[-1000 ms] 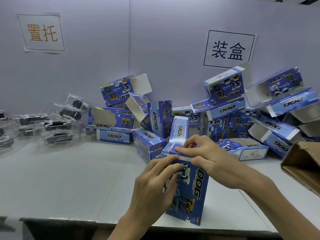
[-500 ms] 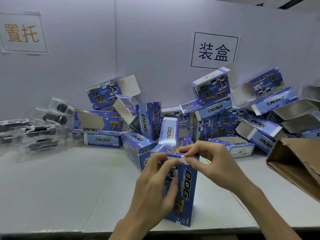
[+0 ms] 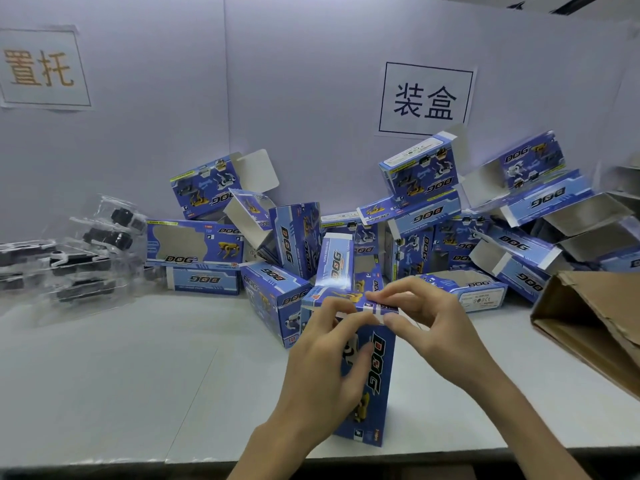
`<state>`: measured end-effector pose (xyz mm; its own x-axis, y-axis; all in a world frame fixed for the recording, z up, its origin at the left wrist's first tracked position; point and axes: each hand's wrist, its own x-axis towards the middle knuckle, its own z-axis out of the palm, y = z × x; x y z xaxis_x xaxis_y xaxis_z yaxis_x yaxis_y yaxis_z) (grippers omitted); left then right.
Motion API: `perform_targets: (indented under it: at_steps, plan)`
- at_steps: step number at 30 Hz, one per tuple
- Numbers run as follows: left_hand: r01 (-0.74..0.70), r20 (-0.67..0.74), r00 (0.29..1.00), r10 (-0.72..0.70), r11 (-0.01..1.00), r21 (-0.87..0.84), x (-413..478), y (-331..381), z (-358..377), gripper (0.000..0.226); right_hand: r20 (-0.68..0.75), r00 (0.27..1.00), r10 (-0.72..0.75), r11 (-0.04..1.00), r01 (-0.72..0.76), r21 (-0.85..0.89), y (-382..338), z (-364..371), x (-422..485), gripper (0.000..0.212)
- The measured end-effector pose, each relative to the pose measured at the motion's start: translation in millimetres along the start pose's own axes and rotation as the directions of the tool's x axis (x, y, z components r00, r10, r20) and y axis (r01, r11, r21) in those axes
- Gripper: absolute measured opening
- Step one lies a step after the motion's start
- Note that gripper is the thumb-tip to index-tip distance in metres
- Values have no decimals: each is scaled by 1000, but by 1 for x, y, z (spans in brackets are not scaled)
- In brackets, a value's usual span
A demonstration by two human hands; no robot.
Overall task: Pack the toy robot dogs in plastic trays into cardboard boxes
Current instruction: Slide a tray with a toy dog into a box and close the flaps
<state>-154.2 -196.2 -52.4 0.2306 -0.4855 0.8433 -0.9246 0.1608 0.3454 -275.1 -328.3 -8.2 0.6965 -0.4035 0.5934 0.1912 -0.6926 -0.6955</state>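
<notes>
Slid off the lid, the right hand joins the left hand pinching the top flap of the upright blue printed cardboard box at lower centre; tuck it in squarely.

Blue printed boxes; white table; brown carton.

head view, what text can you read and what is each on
"置托", orange, on the left white paper wall sign.
"装盒", black, on the right black-framed white paper sign.
"DOG" on the upright blue cardboard box held by the left hand and right hand.
"DOG" also on the piled blue cardboard boxes behind it.
Small print on the boxes is too blurred to read.
</notes>
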Motion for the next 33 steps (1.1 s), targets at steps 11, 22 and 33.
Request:
perform_targets:
  at_steps: [11,22,33]
  plan:
    - [15,-10,1000,-16,997,-75,3,-3,0,24,38,998,-53,999,54,-5,9,0,-11,18]
    - [25,-18,999,-27,996,-85,6,0,7,27,-83,996,-7,999,11,52,5,12,-10,15]
    - [-4,-102,995,19,990,140,19,-29,-31,23,-19,998,-52,998,51,-43,14,11,-18,20]
